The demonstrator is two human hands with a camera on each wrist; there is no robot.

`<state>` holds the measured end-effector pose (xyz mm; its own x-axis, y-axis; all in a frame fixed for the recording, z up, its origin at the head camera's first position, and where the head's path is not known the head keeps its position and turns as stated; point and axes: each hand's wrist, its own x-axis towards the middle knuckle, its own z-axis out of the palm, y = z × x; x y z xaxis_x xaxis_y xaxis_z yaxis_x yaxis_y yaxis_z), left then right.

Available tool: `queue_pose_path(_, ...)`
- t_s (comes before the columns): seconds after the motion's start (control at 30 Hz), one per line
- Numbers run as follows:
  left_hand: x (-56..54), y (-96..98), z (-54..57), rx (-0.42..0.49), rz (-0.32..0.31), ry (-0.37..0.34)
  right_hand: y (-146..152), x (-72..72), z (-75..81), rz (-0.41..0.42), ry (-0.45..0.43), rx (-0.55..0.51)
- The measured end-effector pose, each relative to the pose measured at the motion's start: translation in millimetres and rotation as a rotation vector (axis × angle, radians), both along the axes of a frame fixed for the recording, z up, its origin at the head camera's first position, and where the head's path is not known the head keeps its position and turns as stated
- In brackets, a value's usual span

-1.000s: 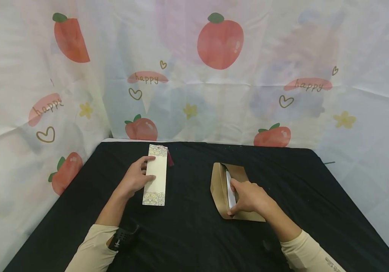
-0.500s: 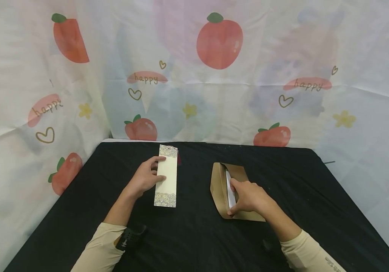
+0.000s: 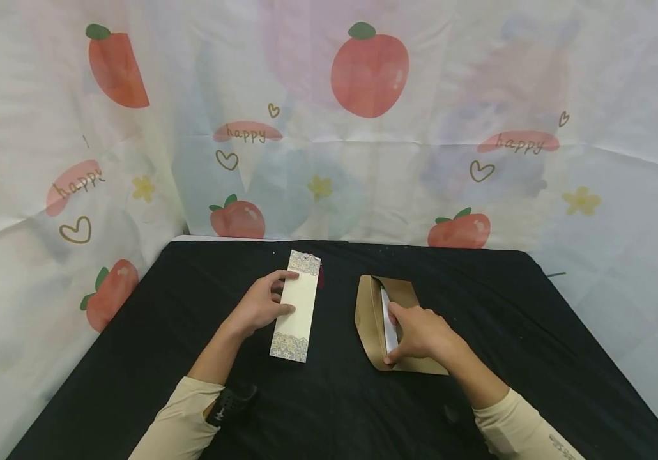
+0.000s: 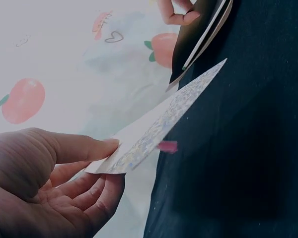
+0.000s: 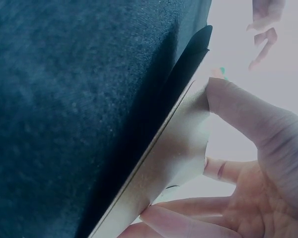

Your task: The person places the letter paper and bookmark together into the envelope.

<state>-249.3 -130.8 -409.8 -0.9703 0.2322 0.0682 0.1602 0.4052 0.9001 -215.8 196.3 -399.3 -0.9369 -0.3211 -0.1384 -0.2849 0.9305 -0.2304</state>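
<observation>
My left hand (image 3: 261,305) pinches a cream bookmark (image 3: 299,303) by its left long edge. Lace-like patterned bands cross both ends, and a dark red tassel (image 3: 321,277) shows behind its upper right. In the left wrist view the thumb lies on top of the card, other fingers beneath, and the bookmark is tilted over the cloth. To its right, a brown paper envelope (image 3: 368,319) has its flap folded out to the left. My right hand (image 3: 422,332) holds the envelope at its mouth, which gapes. White paper (image 3: 389,327) shows inside; how deep it sits is hidden.
Black cloth (image 3: 329,409) covers the table. White fabric curtains (image 3: 306,76) printed with fruit stand behind and at both sides. A dark wrist strap (image 3: 228,404) sits on the left forearm.
My left hand has carried the bookmark to the right, closer to the envelope, and its top now leans right. The right hand and the envelope have stayed in place.
</observation>
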Motion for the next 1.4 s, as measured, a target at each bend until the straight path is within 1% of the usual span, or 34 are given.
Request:
queue_pose_path(0.23, 0.6, 13.3, -4.7, -0.016, -0.019, -0.006, 0.0, 0.9, -2.0, -0.003, -0.006, -0.006)
queue_pose_path(0.43, 0.7, 25.5, -4.4, -0.02, -0.045, 0.005, 0.7, 1.7, -2.7, -0.002, 0.002, -0.007)
queue_pose_path(0.6, 0.5, 35.2, -3.3, -0.026, -0.066, -0.007, 0.7, 2.9, -2.2, -0.009, 0.001, -0.011)
queue_pose_path(0.93, -2.2, 48.1, -4.5, -0.028, -0.104, -0.009, 1.3, 2.3, -2.0, -0.002, 0.01, -0.012)
queue_pose_path(1.2, -2.6, 60.6, -5.8, -0.036, -0.158, -0.011, 2.7, -0.1, -3.5, 0.003, 0.018, -0.011)
queue_pose_path(1.4, -3.5, 68.5, -6.5, -0.033, -0.184, -0.015, 2.1, -1.4, -2.0, 0.0, 0.009, -0.011)
